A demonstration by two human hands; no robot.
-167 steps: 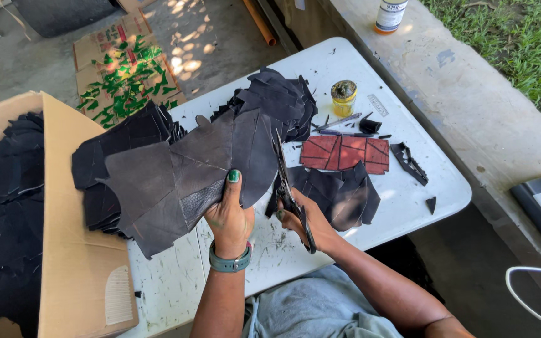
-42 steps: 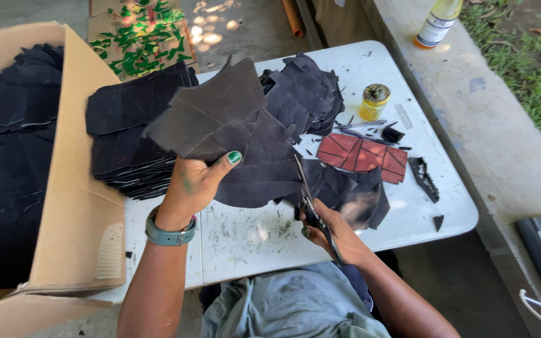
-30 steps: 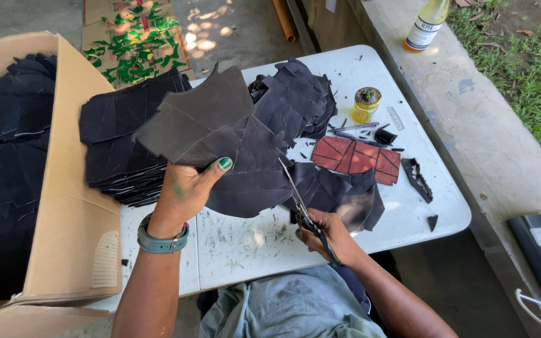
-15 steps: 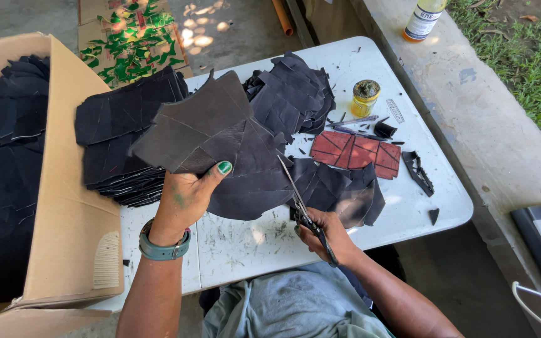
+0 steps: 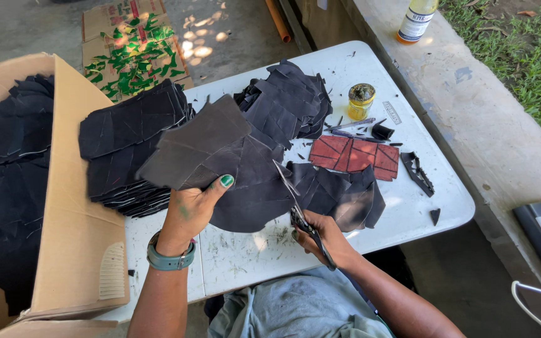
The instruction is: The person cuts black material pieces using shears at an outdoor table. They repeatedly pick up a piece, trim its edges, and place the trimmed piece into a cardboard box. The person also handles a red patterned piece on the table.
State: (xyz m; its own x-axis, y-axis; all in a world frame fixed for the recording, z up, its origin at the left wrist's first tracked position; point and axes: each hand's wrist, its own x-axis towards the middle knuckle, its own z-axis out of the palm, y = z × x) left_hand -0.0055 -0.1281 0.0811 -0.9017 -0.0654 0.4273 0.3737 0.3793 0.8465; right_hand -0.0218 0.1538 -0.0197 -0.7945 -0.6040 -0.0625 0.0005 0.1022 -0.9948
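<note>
My left hand (image 5: 190, 209) pinches a large dark leather sheet (image 5: 220, 153) by its near edge and holds it up over the white table (image 5: 245, 250). My right hand (image 5: 327, 236) grips black scissors (image 5: 295, 206), whose blades reach into the sheet's right edge. Under and right of the scissors lies a pile of cut dark pieces (image 5: 342, 194). A red patterned template (image 5: 355, 155) lies flat beyond it.
A stack of cut dark pieces (image 5: 129, 144) sits at the table's left, another heap (image 5: 289, 103) at the back. An open cardboard box (image 5: 64, 188) of dark scraps stands left. A yellow jar (image 5: 361, 100), small offcuts (image 5: 417, 172), a bottle (image 5: 416, 19) on the concrete ledge.
The sheet in my left hand has shifted slightly right and lower. The scissors stay at its right edge, a little further into the leather.
</note>
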